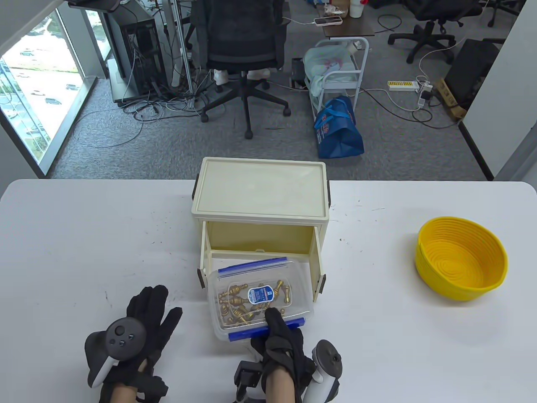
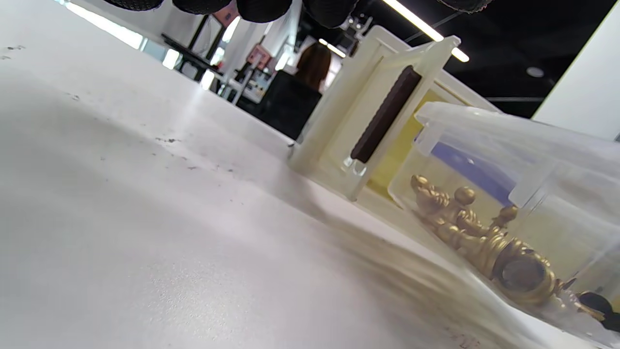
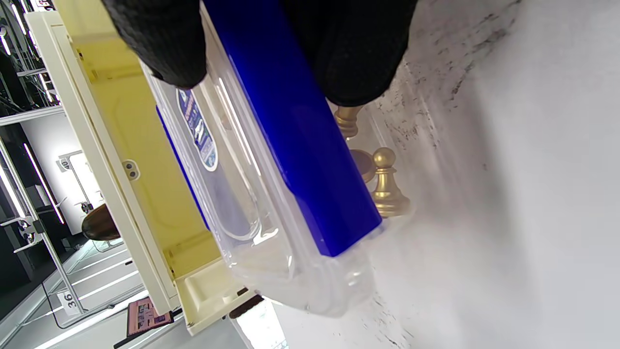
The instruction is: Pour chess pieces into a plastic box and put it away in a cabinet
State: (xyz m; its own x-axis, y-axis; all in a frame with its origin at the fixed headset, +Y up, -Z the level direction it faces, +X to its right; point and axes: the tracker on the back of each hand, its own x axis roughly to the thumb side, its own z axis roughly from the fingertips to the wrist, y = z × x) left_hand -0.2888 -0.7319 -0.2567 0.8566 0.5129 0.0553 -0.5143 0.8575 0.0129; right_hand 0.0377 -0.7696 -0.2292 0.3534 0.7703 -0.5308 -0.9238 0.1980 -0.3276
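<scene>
Nearest the camera, the right hand [image 1: 282,344] grips the near edge of the plastic box [image 1: 256,296] — thumb on the lid, fingers [image 3: 358,53] curled over its blue latch [image 3: 295,140]. Gold chess pieces [image 1: 245,303] lie inside the lidded box, which sits on the white bench [image 1: 84,235] with its far end on the lowered door of the cream cabinet [image 1: 260,197]. Left of the box, the left hand [image 1: 140,331] rests flat on the bench, fingers spread, holding nothing. Well to the cabinet's right stands a yellow bowl [image 1: 461,262].
</scene>
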